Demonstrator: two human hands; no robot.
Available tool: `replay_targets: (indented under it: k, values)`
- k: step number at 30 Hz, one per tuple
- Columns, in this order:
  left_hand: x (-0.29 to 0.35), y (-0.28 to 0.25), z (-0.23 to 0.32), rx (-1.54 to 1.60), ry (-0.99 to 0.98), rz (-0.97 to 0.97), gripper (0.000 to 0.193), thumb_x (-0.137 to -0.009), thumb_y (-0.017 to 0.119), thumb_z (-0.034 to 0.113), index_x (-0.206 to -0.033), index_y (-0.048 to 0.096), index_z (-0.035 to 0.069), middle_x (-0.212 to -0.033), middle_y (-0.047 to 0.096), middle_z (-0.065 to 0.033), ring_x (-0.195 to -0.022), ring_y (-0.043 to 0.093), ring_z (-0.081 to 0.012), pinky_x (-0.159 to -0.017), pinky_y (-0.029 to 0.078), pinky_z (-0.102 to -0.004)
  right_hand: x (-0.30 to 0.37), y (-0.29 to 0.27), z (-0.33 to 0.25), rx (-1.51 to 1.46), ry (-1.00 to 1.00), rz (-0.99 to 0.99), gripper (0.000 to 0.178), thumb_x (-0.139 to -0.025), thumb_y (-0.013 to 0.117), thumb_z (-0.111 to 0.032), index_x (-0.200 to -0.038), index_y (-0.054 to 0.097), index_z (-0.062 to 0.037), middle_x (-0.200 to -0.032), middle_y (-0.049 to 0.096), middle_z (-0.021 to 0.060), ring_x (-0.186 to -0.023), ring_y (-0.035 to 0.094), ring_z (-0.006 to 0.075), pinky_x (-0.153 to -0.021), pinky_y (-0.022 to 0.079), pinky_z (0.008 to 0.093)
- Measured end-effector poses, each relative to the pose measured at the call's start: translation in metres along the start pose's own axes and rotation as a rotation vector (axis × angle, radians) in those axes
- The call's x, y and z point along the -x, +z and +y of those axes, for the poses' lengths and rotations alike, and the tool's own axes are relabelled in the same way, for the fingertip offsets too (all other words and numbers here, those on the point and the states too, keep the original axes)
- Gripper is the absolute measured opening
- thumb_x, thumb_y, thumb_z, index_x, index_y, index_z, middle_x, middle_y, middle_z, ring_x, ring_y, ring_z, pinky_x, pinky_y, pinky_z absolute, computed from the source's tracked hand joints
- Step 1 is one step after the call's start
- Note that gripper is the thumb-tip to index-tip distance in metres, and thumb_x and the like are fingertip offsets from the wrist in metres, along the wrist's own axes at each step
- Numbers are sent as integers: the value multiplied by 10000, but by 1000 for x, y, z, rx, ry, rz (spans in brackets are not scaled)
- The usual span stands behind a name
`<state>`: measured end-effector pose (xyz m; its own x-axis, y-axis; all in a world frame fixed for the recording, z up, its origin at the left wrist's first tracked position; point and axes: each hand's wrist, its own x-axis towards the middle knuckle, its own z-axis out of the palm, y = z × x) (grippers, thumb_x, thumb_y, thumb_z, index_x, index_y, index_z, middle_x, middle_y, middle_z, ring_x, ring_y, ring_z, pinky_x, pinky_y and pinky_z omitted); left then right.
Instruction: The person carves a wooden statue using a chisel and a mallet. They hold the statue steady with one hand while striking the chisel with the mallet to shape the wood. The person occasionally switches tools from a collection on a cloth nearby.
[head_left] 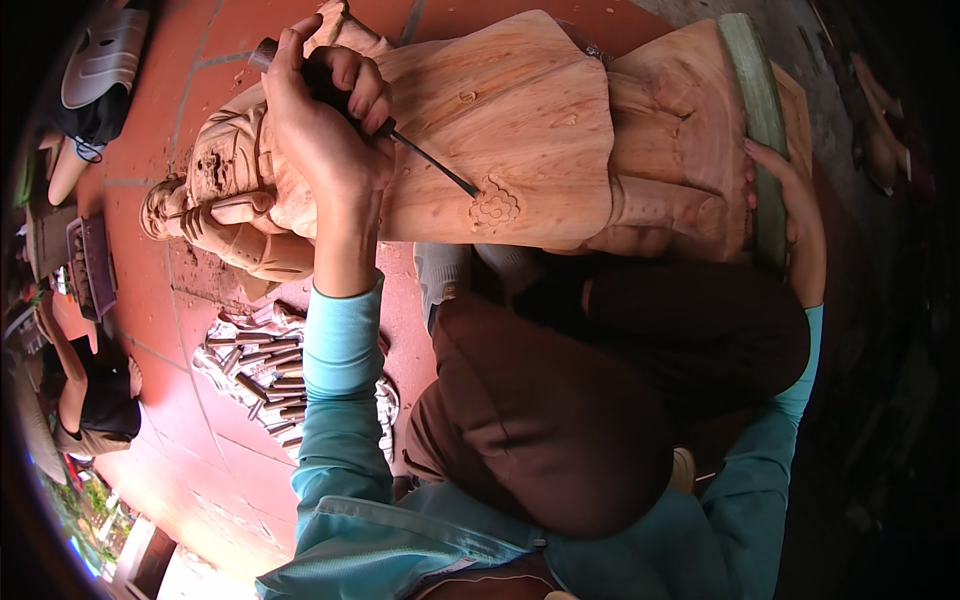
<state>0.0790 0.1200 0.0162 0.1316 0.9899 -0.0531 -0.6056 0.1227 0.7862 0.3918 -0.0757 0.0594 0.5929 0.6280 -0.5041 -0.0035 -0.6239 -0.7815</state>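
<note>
A carved wooden statue (pixel 520 120) of a robed figure lies on its side across the top, its head at the left and its base at the right. My left hand (pixel 325 130) is wrapped round the dark handle of a carving gouge (pixel 432 158). The gouge's thin metal tip meets the robe at a small cloud-like motif (pixel 495 205) cut into the wood. At the far right, my right hand (pixel 795 200) grips the statue's base by its green-faced edge (pixel 758 110), with fingertips curled over onto the wood.
Many wooden-handled carving tools (pixel 265 370) lie on a patterned cloth (pixel 215 360) on the red tiled floor (pixel 150 265). Wood chips are scattered near the statue's head. Other people (pixel 95 400) sit at the left, near a tray (pixel 92 265). My bent knees in brown trousers (pixel 540 400) are below the statue.
</note>
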Motion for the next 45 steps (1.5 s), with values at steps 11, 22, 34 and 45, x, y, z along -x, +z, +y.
replay_targets:
  k: [11, 22, 34, 45]
  values:
    - [-14, 16, -8, -128, -77, -98, 321, -941, 425, 284, -1091, 517, 16, -598, 272, 17, -432, 197, -57, -353, 143, -194, -1, -2, 3, -18, -15, -4, 301, -779, 696, -235, -948, 536, -42, -648, 507, 50, -438, 481, 129, -403, 377, 243]
    - [-27, 28, -22, 1, -282, -362, 314, -959, 420, 265, -1109, 515, 7, -582, 300, 7, -405, 231, -53, -324, 180, -190, -2, -6, 5, -18, 23, 9, 330, -765, 706, -263, -952, 534, -53, -658, 504, 43, -457, 481, 121, -403, 378, 240]
    - [-33, 15, -16, -103, -211, -199, 329, -957, 429, 304, -1109, 509, 24, -584, 302, 2, -403, 215, -60, -337, 158, -191, -3, -8, 5, -17, 11, -10, 355, -773, 703, -261, -998, 521, -55, -675, 506, 40, -465, 484, 114, -407, 384, 243]
    - [-4, 15, -3, -40, -66, -194, 326, -969, 385, 299, -1094, 525, 33, -567, 280, 18, -372, 171, -53, -326, 151, -187, -6, -8, 4, -17, 37, -2, 341, -772, 701, -266, -980, 518, -66, -671, 508, 36, -478, 486, 118, -426, 395, 250]
